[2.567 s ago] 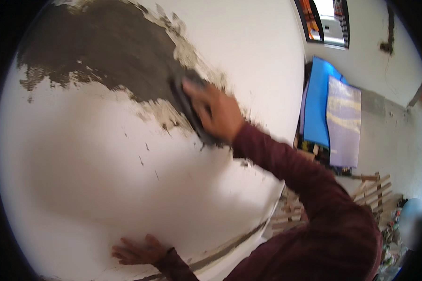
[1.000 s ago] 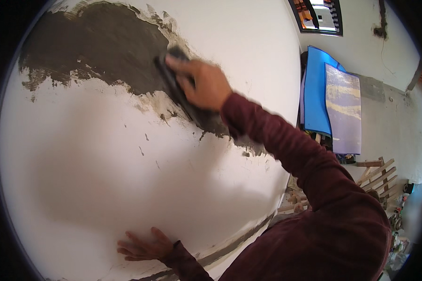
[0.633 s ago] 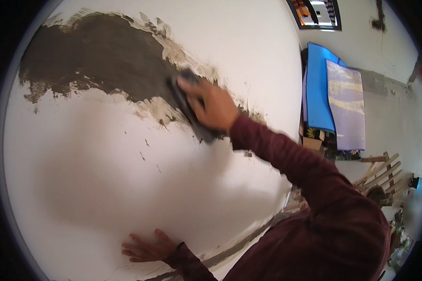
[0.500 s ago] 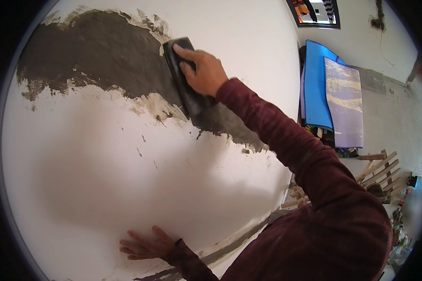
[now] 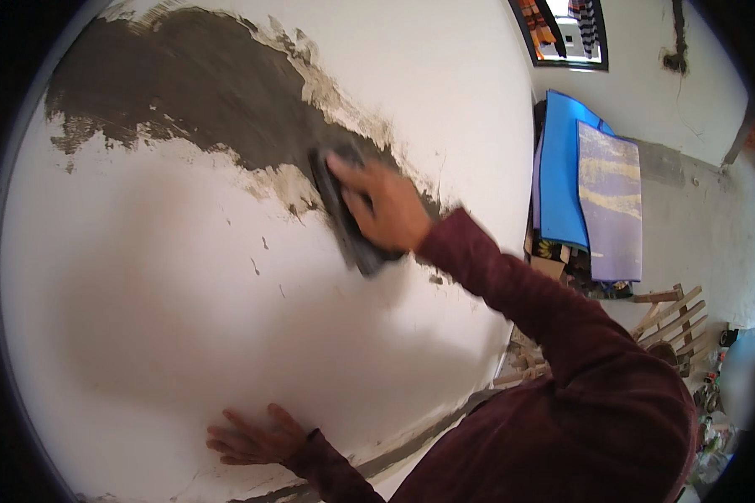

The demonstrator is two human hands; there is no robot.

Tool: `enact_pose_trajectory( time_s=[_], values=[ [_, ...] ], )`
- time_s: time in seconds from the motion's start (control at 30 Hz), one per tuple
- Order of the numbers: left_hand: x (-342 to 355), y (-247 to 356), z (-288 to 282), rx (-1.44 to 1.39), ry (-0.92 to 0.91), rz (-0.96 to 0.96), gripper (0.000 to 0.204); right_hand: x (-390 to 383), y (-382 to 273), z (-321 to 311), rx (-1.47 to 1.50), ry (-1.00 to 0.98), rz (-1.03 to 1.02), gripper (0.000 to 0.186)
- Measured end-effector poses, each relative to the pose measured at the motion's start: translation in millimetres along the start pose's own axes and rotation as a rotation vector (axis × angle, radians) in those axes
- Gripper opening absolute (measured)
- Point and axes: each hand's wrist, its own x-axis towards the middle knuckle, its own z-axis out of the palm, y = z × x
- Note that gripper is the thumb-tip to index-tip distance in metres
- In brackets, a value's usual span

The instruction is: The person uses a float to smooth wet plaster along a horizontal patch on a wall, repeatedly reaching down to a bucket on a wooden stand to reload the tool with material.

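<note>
My right hand (image 5: 384, 201) grips a dark plastering float (image 5: 331, 197) and holds its long face against the wall. The float lies across a broad band of wet grey mortar (image 5: 201, 84) that slants down from the upper left. Ragged edges and thin smears border this band on the white wall (image 5: 159, 293). Low on the same wall, my left hand (image 5: 256, 436) rests flat with its fingers spread and nothing in it. The float's grip is mostly hidden under my right hand, and my forearm covers the lower right end of the mortar.
At the right, a blue mat (image 5: 562, 168) and a patterned purple mat (image 5: 610, 201) lean against the wall. Wooden slats (image 5: 675, 323) stand below them, near scattered clutter (image 5: 713, 427). A small window (image 5: 566, 33) is at the top. Another grey strip (image 5: 419, 436) runs along the wall's lower part.
My right hand and the float have moved down and slightly right along the mortar band. My left hand stays flat on the wall; the view has shifted a little.
</note>
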Motion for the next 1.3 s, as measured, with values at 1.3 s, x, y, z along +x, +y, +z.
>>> enact_pose_trajectory(
  time_s=[1.3],
  values=[
    [6,3,-7,-0.045,-0.006,0.005,0.077,31,-18,-9,-0.145,-0.119,-0.197,0.051]
  ],
)
